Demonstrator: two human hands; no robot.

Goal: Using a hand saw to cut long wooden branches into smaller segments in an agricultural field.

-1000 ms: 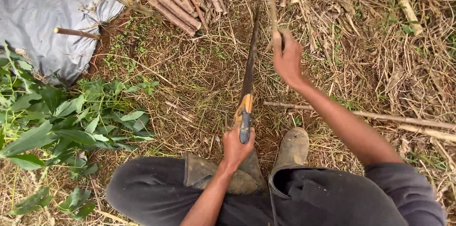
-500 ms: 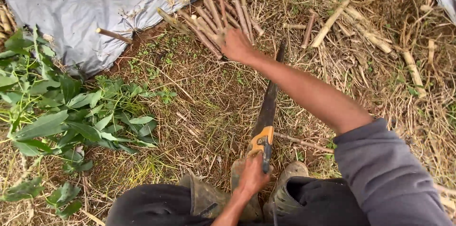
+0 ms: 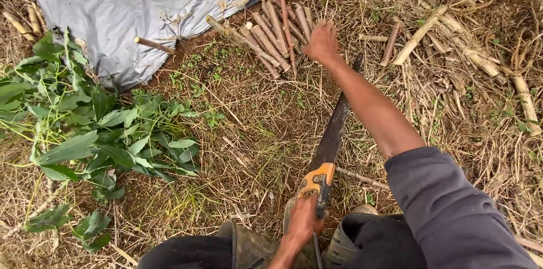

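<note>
My left hand grips the orange handle of a long dark blade, whose tip points away from me over the dry grass. My right hand is stretched forward. It lies on the right edge of a pile of cut brown stem pieces beside the grey sheet, fingers slightly apart, with nothing visibly gripped. My dark sleeve covers the right arm above the elbow.
A grey plastic ground sheet with soil-filled holes covers the upper left, and one stem piece lies on its edge. Green leafy branches lie at the left. Dry stalks are scattered at the right. My boots are at the bottom.
My right hand moved from holding up a thin stalk near the blade to the stem pile at the far left and now rests there. The left hand kept hold of the blade.
</note>
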